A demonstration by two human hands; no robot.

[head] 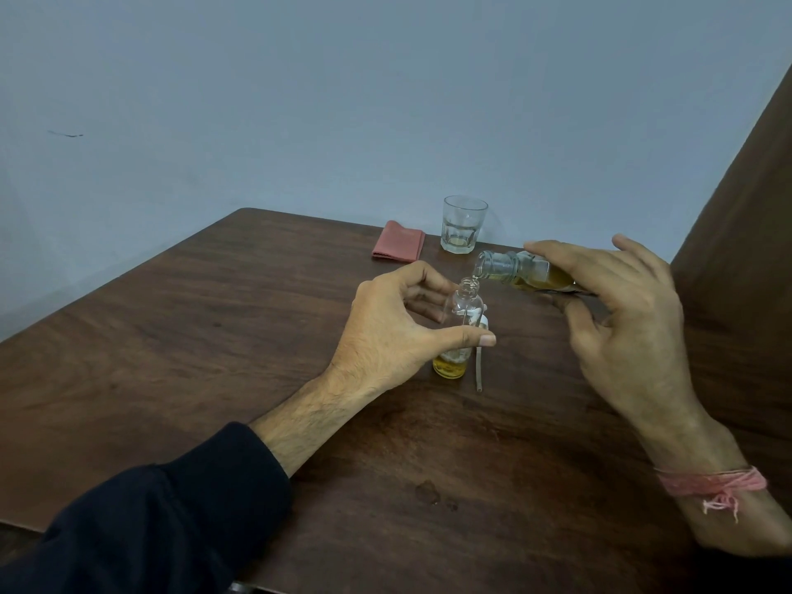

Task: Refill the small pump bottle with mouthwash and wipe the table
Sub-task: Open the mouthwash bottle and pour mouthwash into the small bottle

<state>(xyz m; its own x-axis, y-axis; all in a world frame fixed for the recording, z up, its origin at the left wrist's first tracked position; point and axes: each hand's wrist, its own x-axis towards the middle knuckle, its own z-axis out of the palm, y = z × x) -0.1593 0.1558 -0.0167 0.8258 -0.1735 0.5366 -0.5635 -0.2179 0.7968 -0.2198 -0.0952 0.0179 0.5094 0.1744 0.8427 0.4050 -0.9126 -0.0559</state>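
The small clear bottle (460,310) stands upright on the dark wooden table (214,327) with its neck uncapped and a little yellow liquid at its bottom. My left hand (394,332) wraps around its middle. My right hand (617,310) holds the larger mouthwash bottle (520,272) tilted almost flat, its mouth just above the small bottle's neck, and a thin stream runs down into it. The white pump head with its tube (480,366) lies on the table right beside the small bottle.
A folded pink cloth (398,242) lies at the table's far edge, and a drinking glass (463,225) stands to its right. A small wet spot (428,493) marks the table near me. A brown panel (741,207) rises on the right.
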